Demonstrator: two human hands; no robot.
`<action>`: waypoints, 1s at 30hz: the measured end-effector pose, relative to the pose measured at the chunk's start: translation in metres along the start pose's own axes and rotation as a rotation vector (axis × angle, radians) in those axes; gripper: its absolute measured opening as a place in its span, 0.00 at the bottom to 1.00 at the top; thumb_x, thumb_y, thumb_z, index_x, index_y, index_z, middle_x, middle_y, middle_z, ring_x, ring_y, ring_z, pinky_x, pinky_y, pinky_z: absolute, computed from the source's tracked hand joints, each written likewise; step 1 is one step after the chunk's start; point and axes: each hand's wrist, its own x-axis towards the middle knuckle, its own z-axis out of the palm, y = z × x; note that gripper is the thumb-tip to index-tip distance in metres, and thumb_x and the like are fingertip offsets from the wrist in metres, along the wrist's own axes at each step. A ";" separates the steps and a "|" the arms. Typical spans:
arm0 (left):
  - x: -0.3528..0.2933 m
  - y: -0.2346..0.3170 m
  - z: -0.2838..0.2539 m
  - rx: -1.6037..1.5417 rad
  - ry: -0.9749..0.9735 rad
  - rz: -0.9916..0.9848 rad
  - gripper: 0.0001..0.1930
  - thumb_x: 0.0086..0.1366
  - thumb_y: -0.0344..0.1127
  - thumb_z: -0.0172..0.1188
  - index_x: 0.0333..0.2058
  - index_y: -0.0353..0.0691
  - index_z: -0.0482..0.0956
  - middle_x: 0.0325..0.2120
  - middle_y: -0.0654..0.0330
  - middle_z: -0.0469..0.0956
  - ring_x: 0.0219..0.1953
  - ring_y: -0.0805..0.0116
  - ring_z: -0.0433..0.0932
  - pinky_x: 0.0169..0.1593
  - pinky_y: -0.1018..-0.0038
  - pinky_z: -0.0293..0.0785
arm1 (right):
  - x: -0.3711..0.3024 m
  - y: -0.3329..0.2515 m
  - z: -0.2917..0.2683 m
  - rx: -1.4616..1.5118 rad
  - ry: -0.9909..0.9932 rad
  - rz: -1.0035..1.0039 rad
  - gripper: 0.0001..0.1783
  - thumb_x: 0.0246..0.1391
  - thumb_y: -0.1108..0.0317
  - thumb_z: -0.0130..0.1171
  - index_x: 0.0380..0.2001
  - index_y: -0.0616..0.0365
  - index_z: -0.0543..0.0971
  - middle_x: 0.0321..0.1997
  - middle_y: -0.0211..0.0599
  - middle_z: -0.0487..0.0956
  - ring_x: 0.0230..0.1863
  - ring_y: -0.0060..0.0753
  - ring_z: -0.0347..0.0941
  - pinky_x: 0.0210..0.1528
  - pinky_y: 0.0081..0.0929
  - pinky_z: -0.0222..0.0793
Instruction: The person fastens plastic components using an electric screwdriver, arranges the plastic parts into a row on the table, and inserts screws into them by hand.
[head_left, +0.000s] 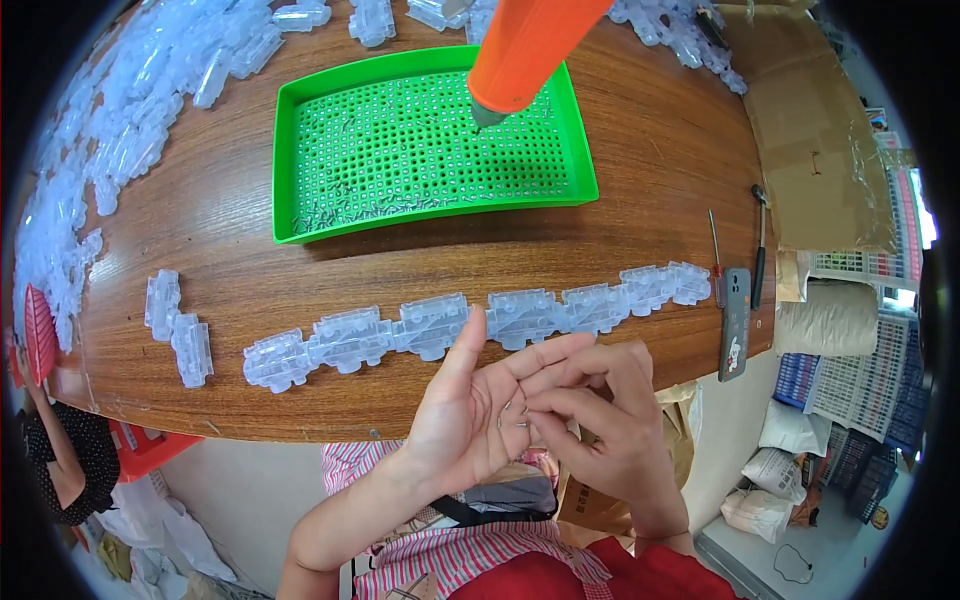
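My left hand [462, 415] is turned palm up with its fingers stretched out, and a few small metal screws [521, 424] lie loose on it. Over that palm, my right hand [605, 410] has its thumb and index finger brought together in a pinch at a screw, the tips partly covering it. Just beyond both hands, a row of clear plastic vehicle-shaped pieces [433, 325] runs across the table. A green tray [440, 220] with a perforated insert sits farther back, with many screws scattered in it. Above the tray's right part hangs an orange electric screwdriver [530, 50], tip down.
Heaped clear plastic pieces [150, 90] cover the table's left and far edges. Two more pieces [190, 350] lie apart at left. A phone [735, 325] and screwdrivers [760, 245] lie at the right edge, near cardboard [825, 150]. Another person's arm [62, 455] shows at far left.
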 end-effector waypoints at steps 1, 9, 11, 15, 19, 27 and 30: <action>0.001 0.000 0.005 0.065 0.053 0.006 0.47 0.69 0.72 0.28 0.68 0.33 0.56 0.64 0.52 0.65 0.59 0.64 0.73 0.61 0.67 0.70 | 0.001 -0.001 -0.002 -0.044 0.007 -0.036 0.14 0.35 0.78 0.71 0.30 0.52 0.85 0.38 0.28 0.74 0.39 0.31 0.68 0.36 0.27 0.66; -0.005 -0.004 0.011 0.315 0.150 0.140 0.44 0.71 0.69 0.28 0.69 0.36 0.52 0.70 0.54 0.54 0.68 0.58 0.61 0.70 0.60 0.55 | 0.003 -0.007 0.003 -0.197 -0.004 -0.214 0.12 0.36 0.75 0.70 0.29 0.52 0.82 0.36 0.30 0.76 0.35 0.37 0.73 0.33 0.33 0.65; -0.004 -0.005 0.003 0.165 0.083 0.154 0.36 0.73 0.63 0.37 0.64 0.35 0.63 0.64 0.53 0.66 0.62 0.62 0.69 0.66 0.64 0.64 | -0.001 -0.014 0.002 -0.251 -0.021 -0.209 0.13 0.41 0.69 0.64 0.35 0.50 0.82 0.42 0.27 0.75 0.41 0.32 0.70 0.42 0.32 0.61; -0.006 -0.006 0.005 0.284 0.097 0.185 0.38 0.73 0.62 0.35 0.67 0.34 0.57 0.66 0.51 0.62 0.65 0.58 0.65 0.69 0.60 0.59 | 0.001 -0.034 0.006 -0.304 0.027 -0.220 0.10 0.46 0.71 0.64 0.35 0.56 0.82 0.44 0.34 0.76 0.44 0.41 0.71 0.45 0.40 0.62; -0.003 -0.005 -0.002 0.099 -0.125 0.205 0.34 0.74 0.60 0.37 0.63 0.35 0.65 0.54 0.55 0.76 0.52 0.62 0.77 0.55 0.68 0.75 | 0.006 -0.035 0.010 -0.301 0.066 -0.242 0.10 0.46 0.71 0.66 0.35 0.56 0.82 0.44 0.37 0.76 0.45 0.43 0.71 0.47 0.40 0.64; 0.000 -0.004 -0.007 0.143 -0.201 0.336 0.27 0.76 0.51 0.39 0.58 0.34 0.69 0.49 0.57 0.78 0.49 0.67 0.79 0.51 0.72 0.76 | 0.016 -0.044 0.008 -0.261 0.049 -0.308 0.09 0.44 0.73 0.66 0.32 0.58 0.82 0.42 0.40 0.76 0.45 0.48 0.73 0.47 0.41 0.66; -0.003 -0.004 0.000 0.180 -0.211 0.339 0.25 0.77 0.50 0.40 0.58 0.34 0.70 0.50 0.57 0.78 0.49 0.68 0.79 0.52 0.74 0.76 | 0.016 -0.048 0.013 -0.317 0.135 -0.322 0.07 0.44 0.74 0.66 0.31 0.59 0.81 0.40 0.39 0.76 0.45 0.47 0.73 0.47 0.40 0.67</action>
